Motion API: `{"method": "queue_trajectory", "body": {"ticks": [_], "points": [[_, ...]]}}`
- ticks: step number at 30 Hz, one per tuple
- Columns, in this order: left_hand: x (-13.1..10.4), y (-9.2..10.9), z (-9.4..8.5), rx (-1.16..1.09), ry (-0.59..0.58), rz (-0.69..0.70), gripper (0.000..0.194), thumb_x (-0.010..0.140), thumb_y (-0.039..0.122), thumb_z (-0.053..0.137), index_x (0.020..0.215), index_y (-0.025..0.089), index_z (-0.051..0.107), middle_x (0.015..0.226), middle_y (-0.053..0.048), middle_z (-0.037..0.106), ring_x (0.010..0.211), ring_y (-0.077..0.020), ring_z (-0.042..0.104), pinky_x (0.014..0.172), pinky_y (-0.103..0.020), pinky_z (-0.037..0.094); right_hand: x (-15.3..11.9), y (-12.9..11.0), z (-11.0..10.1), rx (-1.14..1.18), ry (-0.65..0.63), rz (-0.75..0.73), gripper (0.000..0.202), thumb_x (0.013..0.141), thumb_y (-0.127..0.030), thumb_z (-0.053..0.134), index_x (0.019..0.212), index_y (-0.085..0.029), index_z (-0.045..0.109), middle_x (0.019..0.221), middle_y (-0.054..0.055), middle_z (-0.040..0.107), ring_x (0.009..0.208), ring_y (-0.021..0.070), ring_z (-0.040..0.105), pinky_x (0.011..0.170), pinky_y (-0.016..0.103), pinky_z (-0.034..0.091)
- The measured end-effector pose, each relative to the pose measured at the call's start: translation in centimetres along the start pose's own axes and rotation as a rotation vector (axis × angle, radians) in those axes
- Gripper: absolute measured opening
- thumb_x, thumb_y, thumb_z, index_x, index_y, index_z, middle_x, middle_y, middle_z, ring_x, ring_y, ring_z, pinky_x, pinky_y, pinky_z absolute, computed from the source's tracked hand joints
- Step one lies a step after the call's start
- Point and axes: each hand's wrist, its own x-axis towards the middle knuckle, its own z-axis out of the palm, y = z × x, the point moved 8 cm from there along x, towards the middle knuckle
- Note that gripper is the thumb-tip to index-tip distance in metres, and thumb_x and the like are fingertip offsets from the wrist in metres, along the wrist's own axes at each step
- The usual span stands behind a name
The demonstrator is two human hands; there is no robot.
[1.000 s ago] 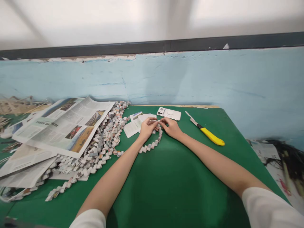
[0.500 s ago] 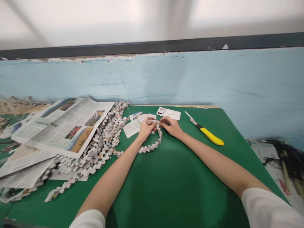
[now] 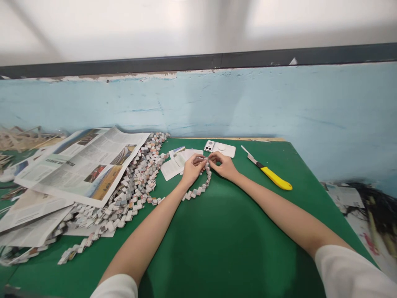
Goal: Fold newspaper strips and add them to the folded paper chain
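Note:
A zigzag chain of folded newspaper (image 3: pixel 196 193) curves up from the green tabletop to my fingertips. My left hand (image 3: pixel 192 169) pinches its upper end from the left. From the right, my right hand (image 3: pixel 223 165) pinches the same end, thumb and index finger together. The fingertips of both hands nearly meet there, and the small fold between them is mostly hidden. The chain's lower part passes behind my left forearm towards a heap of woven paper chain (image 3: pixel 136 186). Small cut paper pieces (image 3: pixel 172 168) lie beside and behind my left hand.
A white phone (image 3: pixel 228 150) lies face down behind my hands. To the right is a knife with a yellow handle (image 3: pixel 276 178), its blade pointing away. Newspaper sheets (image 3: pixel 80 165) cover the left of the green table (image 3: pixel 217 248). A blue wall (image 3: pixel 263 99) stands behind.
My left hand has shifted slightly right, closer to my right hand, and the chain's end has moved a little with it. Both hands keep their pinch.

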Motion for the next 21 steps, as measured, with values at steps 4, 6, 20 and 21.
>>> {"method": "queue_trajectory", "body": {"ticks": [4,6,20,21], "points": [[0.0,-0.2,0.1,0.016,-0.020,0.010,0.045,0.075,0.053,0.082,0.097,0.018,0.062,0.076,-0.002,0.070,0.055,-0.0115,0.060,0.051,-0.023,0.047,-0.1,-0.4,0.2,-0.062,-0.019,-0.044,0.018,0.095,-0.037,0.061,0.104,-0.023,0.065,0.085,0.004,0.072,0.075,0.0194,0.068,0.071,0.033,0.057],[0.0,-0.1,0.1,0.023,-0.019,0.028,0.045,0.075,0.054,0.081,0.093,0.018,0.062,0.075,-0.002,0.068,0.054,-0.0112,0.059,0.050,-0.023,0.046,-0.2,-0.5,0.2,-0.103,-0.014,-0.057,0.017,0.096,-0.037,0.060,0.103,-0.023,0.066,0.085,0.004,0.072,0.075,0.0196,0.068,0.071,0.033,0.057],[0.2,-0.2,-0.3,0.013,0.023,0.030,0.050,0.075,0.052,0.082,0.100,0.021,0.053,0.076,0.002,0.065,0.053,-0.0097,0.059,0.050,-0.021,0.046,0.3,0.6,0.4,-0.052,-0.028,0.028,0.018,0.096,-0.039,0.062,0.099,-0.022,0.065,0.088,0.005,0.072,0.081,0.0218,0.070,0.077,0.036,0.057],[0.2,-0.1,-0.3,0.023,0.018,0.035,0.049,0.076,0.053,0.081,0.101,0.021,0.054,0.077,0.002,0.065,0.054,-0.0097,0.059,0.051,-0.021,0.046,0.3,0.8,0.4,-0.031,-0.037,0.044,0.018,0.095,-0.039,0.063,0.099,-0.021,0.065,0.087,0.005,0.072,0.080,0.0219,0.070,0.076,0.036,0.057]]}}
